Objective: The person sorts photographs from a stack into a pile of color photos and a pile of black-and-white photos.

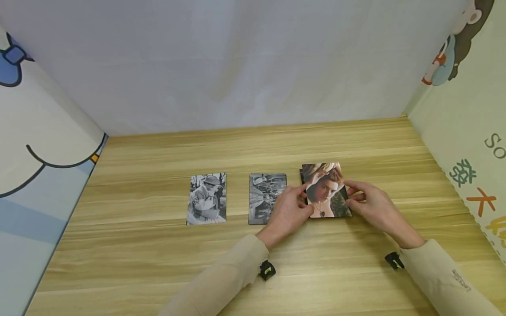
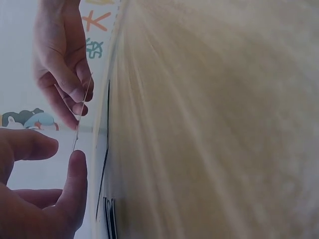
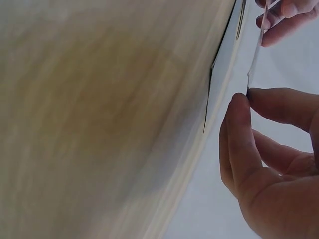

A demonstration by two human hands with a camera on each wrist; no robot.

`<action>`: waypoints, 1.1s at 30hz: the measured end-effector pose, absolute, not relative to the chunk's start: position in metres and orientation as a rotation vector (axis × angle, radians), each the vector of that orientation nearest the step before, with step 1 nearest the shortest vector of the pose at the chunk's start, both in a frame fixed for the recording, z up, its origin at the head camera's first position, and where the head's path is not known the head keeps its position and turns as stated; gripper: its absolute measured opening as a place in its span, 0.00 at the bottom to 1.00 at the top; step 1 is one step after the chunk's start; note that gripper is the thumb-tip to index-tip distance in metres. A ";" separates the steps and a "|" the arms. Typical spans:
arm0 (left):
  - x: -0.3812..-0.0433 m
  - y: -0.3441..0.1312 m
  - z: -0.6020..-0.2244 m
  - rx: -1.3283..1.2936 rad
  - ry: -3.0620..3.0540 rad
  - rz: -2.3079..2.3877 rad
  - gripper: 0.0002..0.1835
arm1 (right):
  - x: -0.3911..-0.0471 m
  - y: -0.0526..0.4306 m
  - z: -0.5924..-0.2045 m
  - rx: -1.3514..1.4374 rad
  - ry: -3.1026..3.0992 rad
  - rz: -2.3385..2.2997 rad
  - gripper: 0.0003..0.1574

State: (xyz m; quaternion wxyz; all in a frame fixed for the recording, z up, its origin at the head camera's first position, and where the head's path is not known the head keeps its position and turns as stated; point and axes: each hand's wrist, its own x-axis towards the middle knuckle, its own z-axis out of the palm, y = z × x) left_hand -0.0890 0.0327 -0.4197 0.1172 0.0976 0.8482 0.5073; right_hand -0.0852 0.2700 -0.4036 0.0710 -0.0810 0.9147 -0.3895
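Note:
A colour portrait photo card is held above the table at the right of the row, its face up. My right hand pinches its right edge between thumb and fingertips, which the right wrist view shows closely. On the left edge, my left hand has a fingertip right at the card's edge, while its thumb stands apart from the card. Under the raised card, another dark-edged card shows at the upper left, mostly hidden.
Left of the hands lies a black-and-white photo card, partly covered by my left hand. Further left is another black-and-white photo card. The wood-grain table meets a pale back wall and printed side panels.

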 end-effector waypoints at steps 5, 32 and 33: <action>-0.090 0.033 -0.420 0.283 2.497 1.450 0.35 | -0.087 0.270 -0.405 -0.251 2.749 -1.158 0.34; -0.104 0.031 -0.424 0.328 2.511 1.286 0.34 | -0.097 0.271 -0.408 -0.281 2.727 -1.016 0.33; -0.105 0.031 -0.424 0.334 2.513 1.276 0.34 | -0.097 0.271 -0.408 -0.281 2.723 -1.016 0.33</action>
